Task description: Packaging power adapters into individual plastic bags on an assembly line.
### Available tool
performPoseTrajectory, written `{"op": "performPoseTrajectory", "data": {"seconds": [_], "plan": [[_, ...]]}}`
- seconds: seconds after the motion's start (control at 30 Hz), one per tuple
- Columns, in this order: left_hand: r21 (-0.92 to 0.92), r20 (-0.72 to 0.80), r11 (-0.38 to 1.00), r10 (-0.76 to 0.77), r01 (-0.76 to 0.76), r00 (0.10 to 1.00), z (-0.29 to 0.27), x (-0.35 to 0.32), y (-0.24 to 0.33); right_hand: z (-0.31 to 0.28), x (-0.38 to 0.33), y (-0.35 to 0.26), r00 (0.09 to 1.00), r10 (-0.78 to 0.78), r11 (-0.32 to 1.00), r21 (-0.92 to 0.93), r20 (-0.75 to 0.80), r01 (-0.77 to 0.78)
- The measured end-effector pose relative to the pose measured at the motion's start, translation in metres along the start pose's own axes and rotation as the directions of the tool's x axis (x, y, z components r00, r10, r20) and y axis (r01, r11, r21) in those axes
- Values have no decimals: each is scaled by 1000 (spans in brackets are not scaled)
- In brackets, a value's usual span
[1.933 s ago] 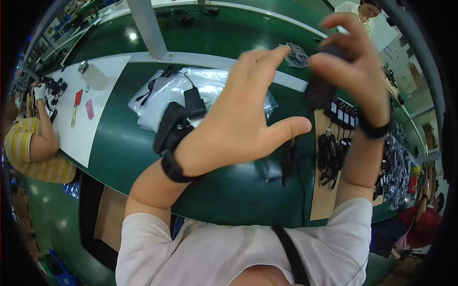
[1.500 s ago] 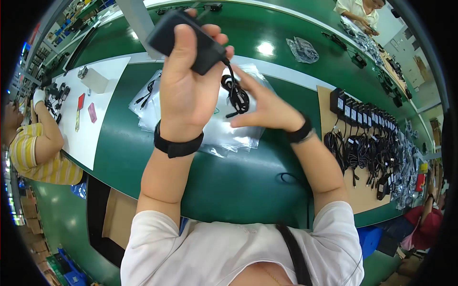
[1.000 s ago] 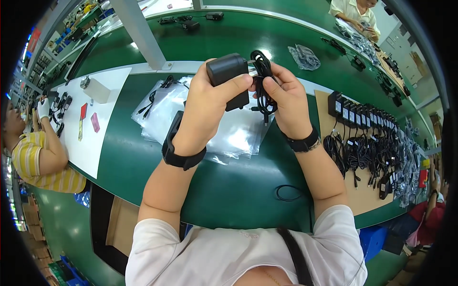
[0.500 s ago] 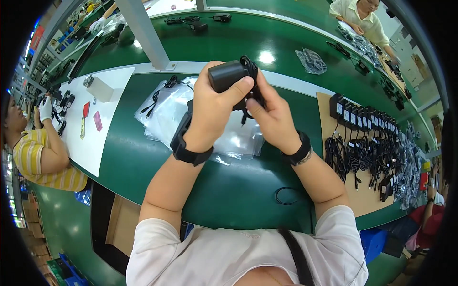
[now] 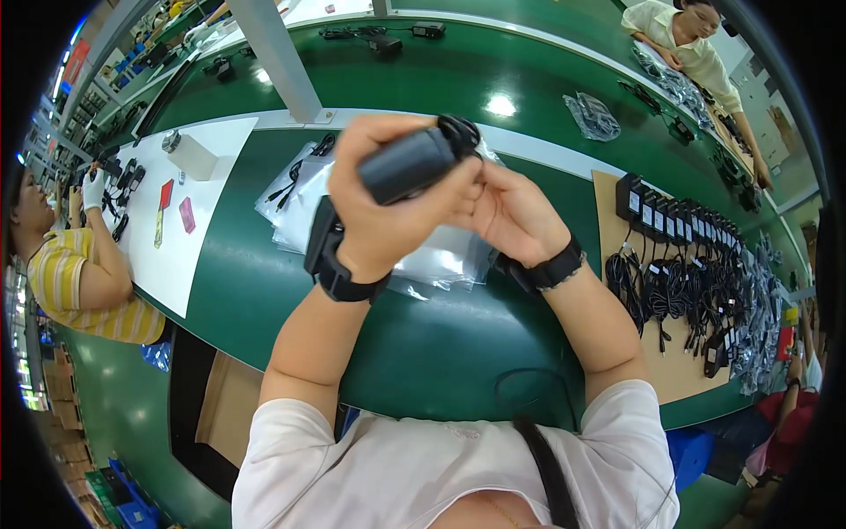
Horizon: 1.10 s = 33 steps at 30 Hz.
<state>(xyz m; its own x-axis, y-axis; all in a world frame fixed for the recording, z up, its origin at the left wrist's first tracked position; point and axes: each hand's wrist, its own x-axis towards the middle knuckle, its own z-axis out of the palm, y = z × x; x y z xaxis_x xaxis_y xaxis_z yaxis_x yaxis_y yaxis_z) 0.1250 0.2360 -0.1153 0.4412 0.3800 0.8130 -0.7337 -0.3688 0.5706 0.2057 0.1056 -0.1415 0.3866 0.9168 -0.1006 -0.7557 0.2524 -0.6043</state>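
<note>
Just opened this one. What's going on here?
A person seated or standing at a green table grips a black power adapter in the left hand, above the table. A coiled black cable shows at the adapter's far end. The right hand meets the left near there; whether it grips anything is hidden. Clear plastic bags lie beyond the wrists. To the right, a row of similar adapters with bundled cords rests on cardboard.
</note>
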Motion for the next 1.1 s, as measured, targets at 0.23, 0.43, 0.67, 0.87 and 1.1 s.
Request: {"op": "performPoseTrajectory", "data": {"seconds": [0.23, 0.43, 0.67, 0.87, 1.1], "plan": [[-305, -12, 738, -635, 602, 772, 28, -22, -9, 6, -1, -4, 854, -497, 845, -315, -158, 433], [-327, -98, 729, -660, 602, 745, 33, -17, -3, 5, 0, 11, 804, -592, 722, -477, -51, 501], [-417, 207, 620, -647, 665, 734, 17, -8, -13, 15, -7, 8, 718, -664, 375, -738, 208, 561], [712, 379, 697, -485, 86, 788, 11, -41, -31, 18, -26, -31, 507, -859, 287, -756, 68, 588], [900, 374, 417, -594, -124, 712, 23, -90, -36, 43, -55, -55, 449, -880, 412, -725, -158, 552]]}}
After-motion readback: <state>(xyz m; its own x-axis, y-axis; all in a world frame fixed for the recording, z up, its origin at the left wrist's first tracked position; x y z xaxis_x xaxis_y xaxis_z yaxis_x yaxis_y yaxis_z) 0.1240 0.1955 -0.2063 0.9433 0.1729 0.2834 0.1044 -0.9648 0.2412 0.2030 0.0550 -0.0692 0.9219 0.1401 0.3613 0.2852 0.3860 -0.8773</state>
